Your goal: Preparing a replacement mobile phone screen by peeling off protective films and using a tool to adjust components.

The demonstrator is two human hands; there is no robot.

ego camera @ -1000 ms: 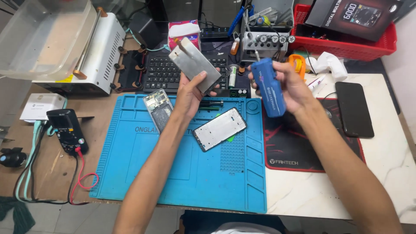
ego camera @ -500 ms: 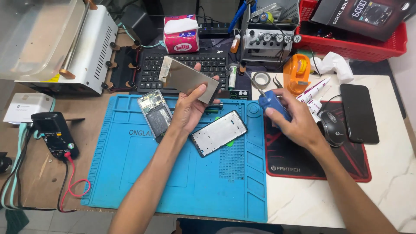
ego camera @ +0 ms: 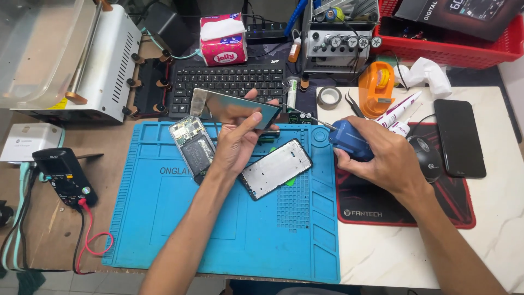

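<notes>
From the head view, a thin phone panel (ego camera: 236,107) is pinched edge-on in the left hand (ego camera: 236,143) above the blue mat (ego camera: 164,229), over a phone frame (ego camera: 276,168) and an opened phone (ego camera: 192,145), while a blue tool (ego camera: 349,140) is gripped tight in the right hand (ego camera: 388,159) near the mouse (ego camera: 426,157).

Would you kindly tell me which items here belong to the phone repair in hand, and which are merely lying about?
In use:
left hand holding phone panel
right hand gripping blue tool
phone frame
opened phone

Lying about:
multimeter
keyboard
tape roll
black phone
</notes>
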